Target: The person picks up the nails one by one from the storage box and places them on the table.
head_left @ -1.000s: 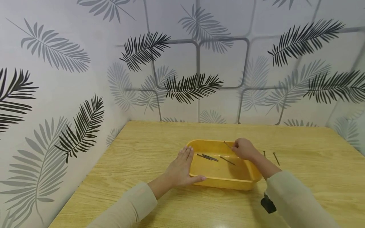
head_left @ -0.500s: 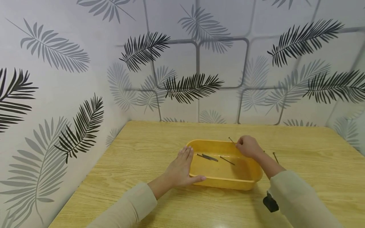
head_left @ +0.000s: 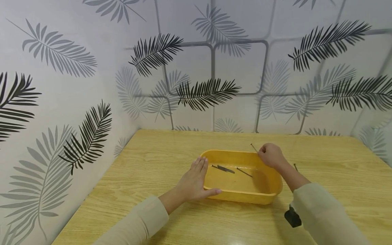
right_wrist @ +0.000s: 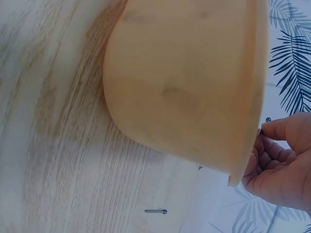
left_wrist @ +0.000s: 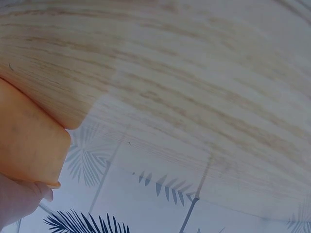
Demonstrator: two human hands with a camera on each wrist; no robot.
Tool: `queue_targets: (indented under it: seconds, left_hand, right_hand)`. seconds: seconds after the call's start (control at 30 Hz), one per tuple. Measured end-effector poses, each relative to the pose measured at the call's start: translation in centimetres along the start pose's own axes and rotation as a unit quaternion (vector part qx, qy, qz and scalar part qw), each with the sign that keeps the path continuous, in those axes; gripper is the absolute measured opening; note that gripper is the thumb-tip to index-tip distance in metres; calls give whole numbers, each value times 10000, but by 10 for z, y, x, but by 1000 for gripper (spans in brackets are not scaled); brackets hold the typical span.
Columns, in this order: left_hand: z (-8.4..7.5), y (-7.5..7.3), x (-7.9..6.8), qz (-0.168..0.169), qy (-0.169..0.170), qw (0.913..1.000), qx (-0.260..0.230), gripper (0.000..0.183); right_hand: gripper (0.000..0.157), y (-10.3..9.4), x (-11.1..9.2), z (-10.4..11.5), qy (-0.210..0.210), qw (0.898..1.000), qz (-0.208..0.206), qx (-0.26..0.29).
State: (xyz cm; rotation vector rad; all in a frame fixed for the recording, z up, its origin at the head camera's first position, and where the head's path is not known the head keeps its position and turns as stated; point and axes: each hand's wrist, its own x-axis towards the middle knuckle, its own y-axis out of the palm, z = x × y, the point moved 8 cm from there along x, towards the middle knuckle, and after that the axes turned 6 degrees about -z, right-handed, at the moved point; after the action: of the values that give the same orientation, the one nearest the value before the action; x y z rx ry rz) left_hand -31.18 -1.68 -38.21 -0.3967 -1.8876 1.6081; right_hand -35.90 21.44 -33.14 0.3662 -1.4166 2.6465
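Note:
A yellow plastic tray (head_left: 242,193) sits on the wooden table. My left hand (head_left: 193,183) lies against its left end, fingers extended at the rim and thumb along the near edge; part of that hand also shows beside the tray wall (left_wrist: 31,136) in the left wrist view. Above the far right corner, my right hand (head_left: 272,156) pinches a nail (head_left: 254,147), head pointing up and left. In the right wrist view the curled fingers (right_wrist: 279,160) are close to the rim, and just the nail's head shows. Several nails (head_left: 226,169) lie inside the tray, one (head_left: 244,172) apart from the others.
Right of the tray, a nail (head_left: 295,167) on the table is partly covered by the right forearm. The right wrist view shows a loose nail (right_wrist: 156,211) on the wood. A black device (head_left: 293,217) hangs under the right sleeve. A leaf-patterned wall (head_left: 196,68) stands behind the table (head_left: 159,153).
My right hand has risen up and to the right with the nail, from inside the tray to over its far right rim. My left hand and the tray stay where they were.

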Motion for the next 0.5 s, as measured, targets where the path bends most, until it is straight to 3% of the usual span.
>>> queue_targets:
  seconds: [0.5]
  left_hand:
    - [0,2,0,-1,-17,10000,-95,109]
  right_hand:
    - [22,-13,-3,-14,128,9996,-241,-12]
